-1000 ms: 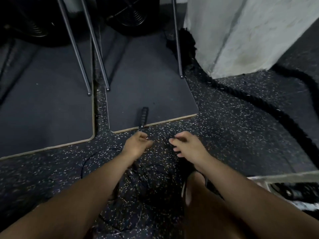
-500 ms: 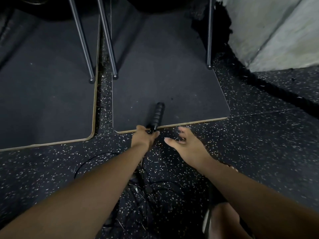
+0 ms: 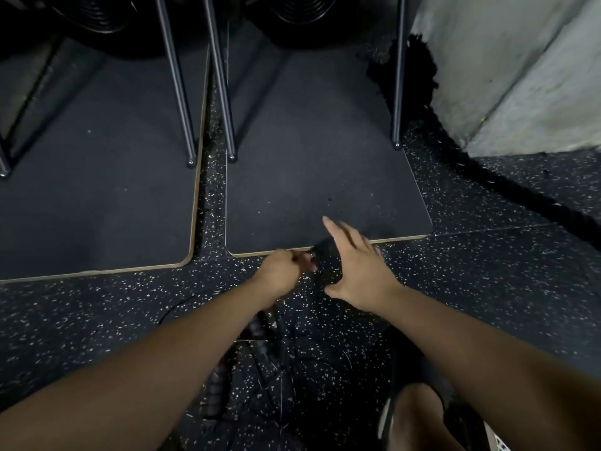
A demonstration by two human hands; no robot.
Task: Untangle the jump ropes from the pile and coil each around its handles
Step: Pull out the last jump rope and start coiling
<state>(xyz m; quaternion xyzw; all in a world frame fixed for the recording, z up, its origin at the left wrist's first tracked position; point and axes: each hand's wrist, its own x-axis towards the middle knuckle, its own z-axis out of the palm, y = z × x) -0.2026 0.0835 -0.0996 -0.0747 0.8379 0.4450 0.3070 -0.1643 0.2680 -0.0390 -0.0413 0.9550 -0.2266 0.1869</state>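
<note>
Head view, near field: my foot (image 3: 419, 415) sits at the lower right. The pile (image 3: 260, 369) of thin cords lies on the floor (image 3: 487, 288) between my forearms, dark on dark and hard to trace strand by strand.

Mid field: my left hand (image 3: 283, 271) is curled and pinches the near end of one handle (image 3: 327, 252), which shows blurred at the front edge of the mat (image 3: 325, 157). My right hand (image 3: 354, 265) is spread over that handle with fingers straight, closed on nothing.

Procedure, as I judge it:
1. Close the right hand round the handle's body before moving it; a pinch alone may slip.
2. Hold the left hand where the cord leaves the handle and let the cord run through it, so snags are felt early.
3. Draw the handle away from the pile slowly. If the pile drags as one mass, stop and loosen the crossing. Do not tug, since tension tightens knots.
4. Coil only once the second handle is free.

Far field: metal legs (image 3: 219, 92) stand on the mat, so route the cord away from them. A battle rope (image 3: 487, 177) runs along the wall (image 3: 520, 60), well apart from the work.
</note>
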